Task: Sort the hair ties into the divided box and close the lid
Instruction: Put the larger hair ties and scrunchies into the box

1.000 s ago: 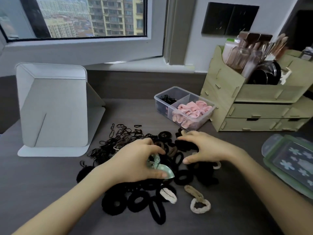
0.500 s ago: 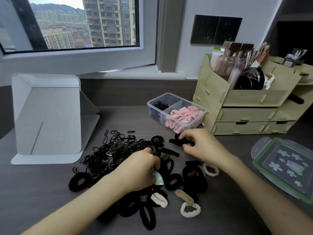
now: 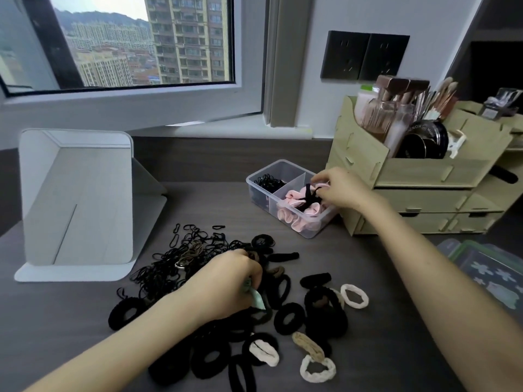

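Note:
A clear divided box (image 3: 259,190) stands at the back of the dark table. Its left part holds thin black ties (image 3: 267,182); its right part holds pink scrunchies (image 3: 293,222). My right hand (image 3: 341,189) is over the right part and pinches a black hair tie (image 3: 310,198) that hangs onto the pink ones. My left hand (image 3: 226,287) rests in the pile of black hair ties (image 3: 288,318) and grips a pale green scrunchie (image 3: 256,299). Thin black elastics (image 3: 169,264) lie to the pile's left. The green-rimmed lid (image 3: 495,275) lies at the right edge.
A white folded stand (image 3: 76,202) stands at the left. A wooden organizer (image 3: 418,176) with brushes and jars is right behind the box. Cream and beige ties (image 3: 355,297) lie at the pile's near right. A window sill runs along the back.
My right hand has lifted a black hair tie from the pile and carried it up and right to the box's pink compartment. My left hand stays in the pile with the green scrunchie.

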### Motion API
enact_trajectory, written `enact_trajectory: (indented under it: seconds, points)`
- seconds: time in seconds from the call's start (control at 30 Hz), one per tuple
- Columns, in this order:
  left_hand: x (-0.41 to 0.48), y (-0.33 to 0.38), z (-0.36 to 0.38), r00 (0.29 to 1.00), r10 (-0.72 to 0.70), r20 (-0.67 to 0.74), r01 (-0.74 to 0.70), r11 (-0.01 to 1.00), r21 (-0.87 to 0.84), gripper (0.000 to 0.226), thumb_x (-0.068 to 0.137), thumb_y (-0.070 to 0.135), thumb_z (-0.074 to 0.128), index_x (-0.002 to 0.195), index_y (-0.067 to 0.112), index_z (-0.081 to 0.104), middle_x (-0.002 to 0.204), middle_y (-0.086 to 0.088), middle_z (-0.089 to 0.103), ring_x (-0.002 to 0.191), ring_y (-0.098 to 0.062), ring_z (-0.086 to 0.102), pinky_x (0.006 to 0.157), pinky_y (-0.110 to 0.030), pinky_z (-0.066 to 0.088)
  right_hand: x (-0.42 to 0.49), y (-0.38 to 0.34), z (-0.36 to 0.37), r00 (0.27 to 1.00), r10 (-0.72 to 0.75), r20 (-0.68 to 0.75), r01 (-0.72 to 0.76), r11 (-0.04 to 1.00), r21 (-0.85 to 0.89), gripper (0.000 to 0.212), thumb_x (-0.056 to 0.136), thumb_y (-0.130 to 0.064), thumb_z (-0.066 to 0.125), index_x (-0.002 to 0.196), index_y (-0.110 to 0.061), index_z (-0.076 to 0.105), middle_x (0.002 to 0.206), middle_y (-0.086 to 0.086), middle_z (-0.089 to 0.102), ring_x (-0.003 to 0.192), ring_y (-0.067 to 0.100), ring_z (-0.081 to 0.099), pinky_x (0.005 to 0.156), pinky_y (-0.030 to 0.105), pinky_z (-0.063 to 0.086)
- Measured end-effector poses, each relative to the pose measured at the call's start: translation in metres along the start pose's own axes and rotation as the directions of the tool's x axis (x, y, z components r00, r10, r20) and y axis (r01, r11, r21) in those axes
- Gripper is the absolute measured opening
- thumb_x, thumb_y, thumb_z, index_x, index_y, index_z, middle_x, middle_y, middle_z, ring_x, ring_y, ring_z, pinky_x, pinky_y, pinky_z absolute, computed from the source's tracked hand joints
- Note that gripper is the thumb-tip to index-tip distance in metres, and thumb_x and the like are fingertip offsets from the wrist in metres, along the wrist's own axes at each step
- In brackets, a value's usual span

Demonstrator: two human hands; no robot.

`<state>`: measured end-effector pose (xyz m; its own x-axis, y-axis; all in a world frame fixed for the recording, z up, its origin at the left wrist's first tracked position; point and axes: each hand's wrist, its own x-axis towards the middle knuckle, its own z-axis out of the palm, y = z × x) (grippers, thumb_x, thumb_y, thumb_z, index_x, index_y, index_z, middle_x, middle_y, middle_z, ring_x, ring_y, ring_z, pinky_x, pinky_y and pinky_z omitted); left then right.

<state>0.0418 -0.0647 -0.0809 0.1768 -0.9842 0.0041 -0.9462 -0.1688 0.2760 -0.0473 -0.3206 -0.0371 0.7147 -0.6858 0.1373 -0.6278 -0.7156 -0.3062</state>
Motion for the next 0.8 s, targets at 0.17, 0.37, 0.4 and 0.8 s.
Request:
enact_trajectory:
  seconds: [0.17,0.37,0.4,0.8]
  points:
    - [0.009,-0.004,-0.033,0.992,-0.071,-0.102,0.053,0.984,-0.167,0.007,0.067,0.019,0.069,0.073,0.021,0.067,0.070,0.007,0.061,0.063,-0.003,0.053,0.066,-0.022,0.046,-0.068,-0.006,-0.003,0.982,-0.186,-0.018,0.187,0.974,0.125,0.030,0.084,-0.016,0.063,0.113,-0.022,0.067,0.106,-0.002,0.066,0.093,0.012,0.059,0.078,0.023,0.042]
    - [0.055,0.010,-0.065,0.971,-0.100,-0.216,0.025,0.945,-0.327,0.008,0.065,0.015,0.072,0.070,0.019,0.068,0.063,0.005,0.063,0.055,-0.003,0.050,0.060,-0.021,0.044,-0.119,0.005,0.005,0.799,-0.273,0.537,0.274,0.958,0.078,0.075,0.071,-0.052,0.071,0.137,-0.043,0.037,0.135,-0.017,0.040,0.125,0.000,0.035,0.105,0.022,0.033]
    - [0.068,0.013,-0.068,0.966,-0.091,-0.240,0.007,0.943,-0.332,0.008,0.065,0.015,0.073,0.072,0.016,0.068,0.066,0.002,0.064,0.058,-0.008,0.051,0.061,-0.023,0.044,-0.122,0.006,0.008,0.772,-0.275,0.573,0.295,0.954,0.061,0.079,0.070,-0.052,0.072,0.138,-0.044,0.033,0.135,-0.017,0.038,0.125,0.002,0.033,0.106,0.025,0.034]
    - [0.190,0.016,-0.035,0.998,-0.042,-0.036,0.033,0.977,-0.211,0.019,0.077,0.011,0.064,0.095,0.013,0.072,0.068,0.007,0.058,0.058,-0.010,0.050,0.056,-0.021,0.041,-0.127,-0.003,0.025,0.778,-0.355,0.518,0.334,0.932,0.139,0.041,0.080,-0.032,0.068,0.117,-0.040,0.053,0.119,-0.011,0.051,0.107,0.005,0.042,0.096,0.028,0.042]
